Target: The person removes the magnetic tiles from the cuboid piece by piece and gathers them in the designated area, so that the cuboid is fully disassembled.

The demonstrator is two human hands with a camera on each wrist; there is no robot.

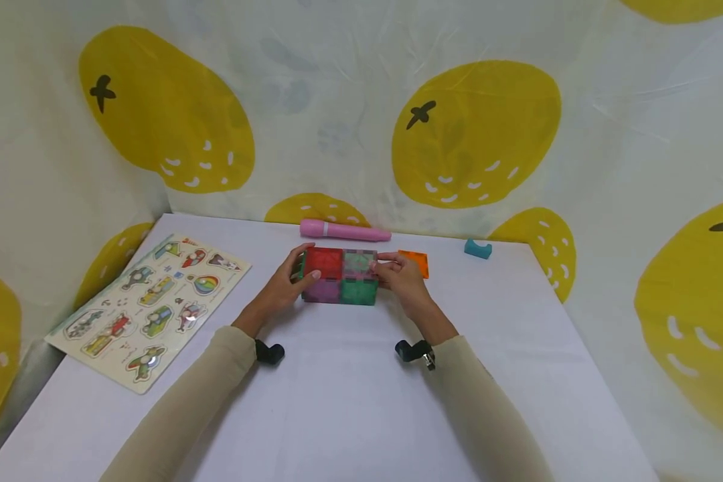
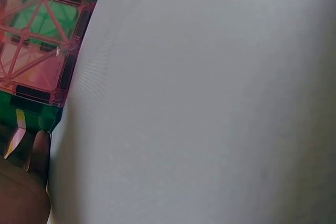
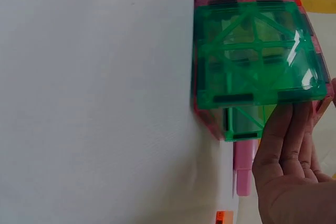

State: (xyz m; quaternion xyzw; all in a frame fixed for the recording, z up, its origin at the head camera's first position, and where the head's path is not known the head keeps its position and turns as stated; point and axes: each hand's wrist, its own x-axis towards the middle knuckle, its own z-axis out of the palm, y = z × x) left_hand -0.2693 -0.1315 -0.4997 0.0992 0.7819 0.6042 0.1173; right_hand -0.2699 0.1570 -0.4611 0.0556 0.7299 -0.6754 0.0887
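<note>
A box-like build of translucent magnetic tiles [image 1: 341,277] stands in the middle of the white table. Its front shows a red tile [image 1: 325,261], a pale pinkish tile, a purple tile [image 1: 323,292] and a green tile [image 3: 257,51]. My left hand [image 1: 282,284] grips the left end, thumb over the front; in the left wrist view its fingers touch a dark green tile [image 2: 31,109] there. At the right end, my right hand [image 1: 408,284] holds the upper pinkish tile's edge, thumb in front. The right wrist view shows its fingers at the open end. The build hides some fingertips.
A picture puzzle board [image 1: 150,308] lies at the left. Behind the build is a pink marker-shaped object [image 1: 349,232]. An orange tile [image 1: 422,263] lies just beyond my right hand, and a small teal curved block [image 1: 478,249] sits farther right. Fruit-patterned cloth hangs behind the table.
</note>
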